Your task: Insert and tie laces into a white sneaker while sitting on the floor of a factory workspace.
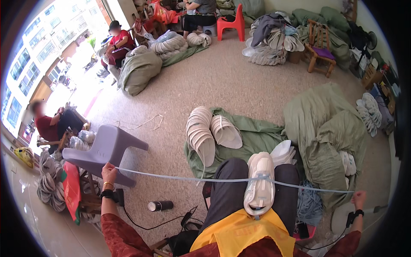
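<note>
My left hand (109, 172) and right hand (358, 198) each keep a closed grip on the pale cord (192, 179), stretched taut. It crosses the white shoe upper (260, 182) on my lap.

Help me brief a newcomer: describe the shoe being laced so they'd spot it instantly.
Start at the person's lap, above the yellow apron. The white shoe rests sole-up on the dark trousers, with a pale blue lace stretched between left hand and right hand. The other soles lie stacked on the green cloth.
</note>
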The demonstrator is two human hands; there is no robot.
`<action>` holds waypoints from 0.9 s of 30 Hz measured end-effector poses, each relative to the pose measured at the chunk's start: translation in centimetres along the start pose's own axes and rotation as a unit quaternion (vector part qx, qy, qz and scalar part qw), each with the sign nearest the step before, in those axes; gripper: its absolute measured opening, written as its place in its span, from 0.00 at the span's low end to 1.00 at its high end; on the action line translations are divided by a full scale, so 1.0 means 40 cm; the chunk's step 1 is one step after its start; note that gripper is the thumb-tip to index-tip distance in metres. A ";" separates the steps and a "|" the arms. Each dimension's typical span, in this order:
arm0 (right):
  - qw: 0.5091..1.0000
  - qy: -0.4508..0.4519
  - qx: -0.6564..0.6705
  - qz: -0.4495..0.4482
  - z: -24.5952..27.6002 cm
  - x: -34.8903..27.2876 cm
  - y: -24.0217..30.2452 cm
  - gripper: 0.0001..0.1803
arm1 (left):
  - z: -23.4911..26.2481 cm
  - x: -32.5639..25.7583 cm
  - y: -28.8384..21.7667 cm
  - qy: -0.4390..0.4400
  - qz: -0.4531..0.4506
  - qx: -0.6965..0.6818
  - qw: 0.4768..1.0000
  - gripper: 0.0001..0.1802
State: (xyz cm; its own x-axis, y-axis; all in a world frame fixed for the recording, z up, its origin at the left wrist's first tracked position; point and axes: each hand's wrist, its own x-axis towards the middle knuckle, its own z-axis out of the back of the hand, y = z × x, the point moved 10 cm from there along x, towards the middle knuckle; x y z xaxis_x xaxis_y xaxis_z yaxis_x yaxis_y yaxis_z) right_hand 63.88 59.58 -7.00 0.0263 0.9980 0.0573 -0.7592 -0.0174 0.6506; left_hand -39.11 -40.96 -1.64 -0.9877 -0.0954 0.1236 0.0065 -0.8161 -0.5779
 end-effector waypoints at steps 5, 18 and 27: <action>0.987 0.149 -0.050 0.011 -0.233 -0.039 0.131 0.10 | -0.056 -0.034 -0.189 0.066 -0.062 0.041 0.995 0.04; 0.890 0.288 0.353 -0.024 -0.404 -0.262 0.518 0.05 | -0.377 -0.389 -0.504 0.391 -0.062 -0.015 0.918 0.04; 0.785 0.566 0.249 0.034 -0.628 -0.843 1.004 0.09 | -0.546 -0.977 -0.895 0.650 -0.047 -0.320 0.688 0.08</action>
State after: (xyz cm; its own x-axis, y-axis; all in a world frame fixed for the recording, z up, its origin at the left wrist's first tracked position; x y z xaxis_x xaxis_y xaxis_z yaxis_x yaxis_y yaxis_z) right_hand 16.16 26.75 -1.84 -0.8119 0.4027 -0.4228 -0.3791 0.1872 0.9062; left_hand -4.13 4.43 -3.40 -0.2871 0.8697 -0.4015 0.2744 -0.3269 -0.9044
